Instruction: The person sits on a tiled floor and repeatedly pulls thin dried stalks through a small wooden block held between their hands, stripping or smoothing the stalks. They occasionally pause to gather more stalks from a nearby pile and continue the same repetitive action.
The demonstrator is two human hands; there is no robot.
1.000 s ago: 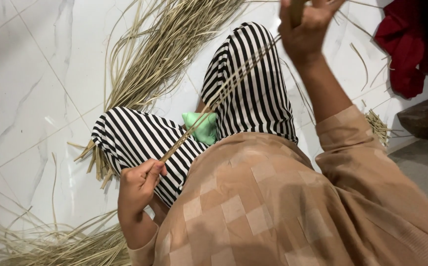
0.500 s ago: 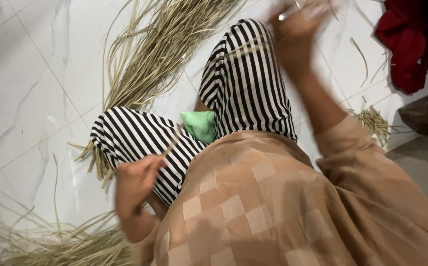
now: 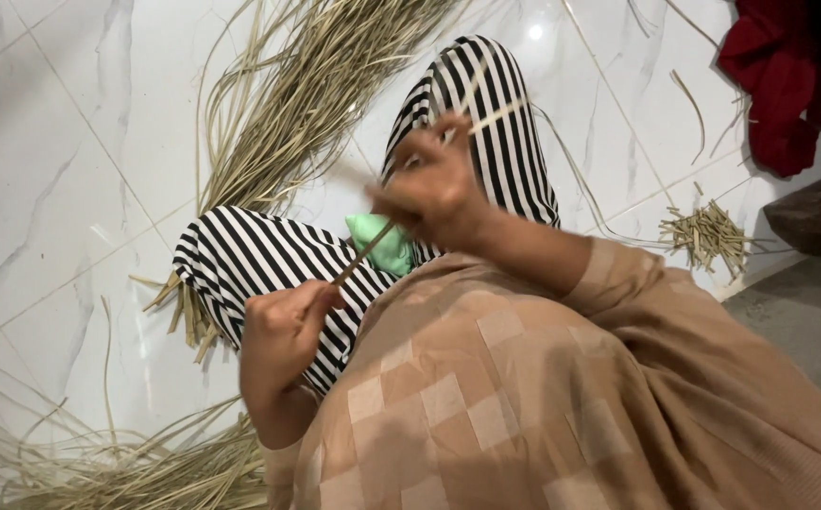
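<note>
Person sits on white marble tile floor [image 3: 61, 161], legs in black/white striped trousers [image 3: 250, 260], tan checked top filling the lower right of the view

Left hand [image 3: 283, 331] is low, over the left thigh, fingers curled w/ thumb pinching the near end of a thin pale reed strip [image 3: 368, 247]. Right hand [image 3: 434, 189] is higher up, just above the right knee, blurred by motion, fingers closed round the same strip further along. So the strip runs diagonally btwn both hands, from lower left up to upper right, and its far end pokes out past the right hand across the striped knee. Both hands are gripping it, neither is spread wide

Small green cloth item [image 3: 380, 241] lies in the lap btwn the legs, just under the strip's middle; can't tell if it touches

Around: big loose bundle of long dried reeds [image 3: 307, 94] fanned on the floor beyond the knees, more reeds [image 3: 99, 463] at bottom left near the left hand, a little heap of short cut pieces [image 3: 708, 236] to the right, red cloth [image 3: 779, 76] top right, well apart from the hands
</note>
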